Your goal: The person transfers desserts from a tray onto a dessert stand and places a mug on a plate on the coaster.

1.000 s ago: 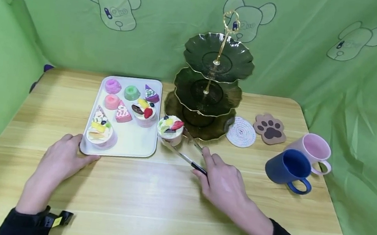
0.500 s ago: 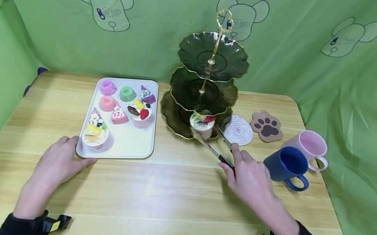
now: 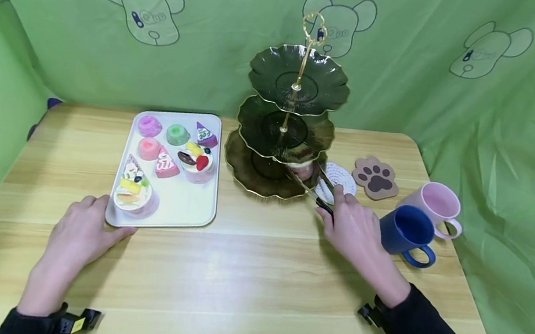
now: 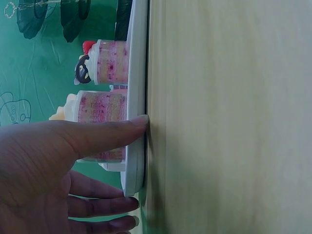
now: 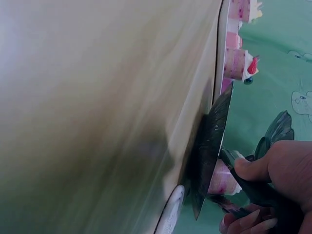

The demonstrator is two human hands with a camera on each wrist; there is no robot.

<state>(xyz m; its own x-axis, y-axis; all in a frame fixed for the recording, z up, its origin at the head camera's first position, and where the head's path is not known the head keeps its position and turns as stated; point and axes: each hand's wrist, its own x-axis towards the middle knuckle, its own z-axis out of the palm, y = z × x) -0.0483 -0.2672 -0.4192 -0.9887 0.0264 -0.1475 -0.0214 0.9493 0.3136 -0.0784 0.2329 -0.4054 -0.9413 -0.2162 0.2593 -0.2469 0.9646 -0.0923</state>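
Observation:
My right hand (image 3: 353, 225) grips a pair of tongs (image 3: 325, 205). The tong arms reach either side of a dessert cup (image 5: 222, 178) with pink layers, on the lowest tier of the dark tiered cake stand (image 3: 247, 171). In the head view the middle tier hides the cup's top. My left hand (image 3: 81, 230) touches the near left corner of a white tray (image 3: 187, 210), its thumb (image 4: 119, 132) straight along the rim. On the tray stand two fruit-topped dessert cups (image 3: 132, 195), with several small toy cakes (image 3: 166, 164) behind them.
Right of the stand lie a round white coaster (image 3: 343, 176) and a brown paw-shaped coaster (image 3: 376, 177). A blue mug (image 3: 402, 231) and a pink mug (image 3: 435, 204) stand near the table's right side, close to my right forearm. Green cloth (image 3: 220, 61) hangs behind the table.
My right hand has carried the dessert cup in the tongs rightward from beside the tray, then back under the middle tier. My left hand has stayed at the tray corner.

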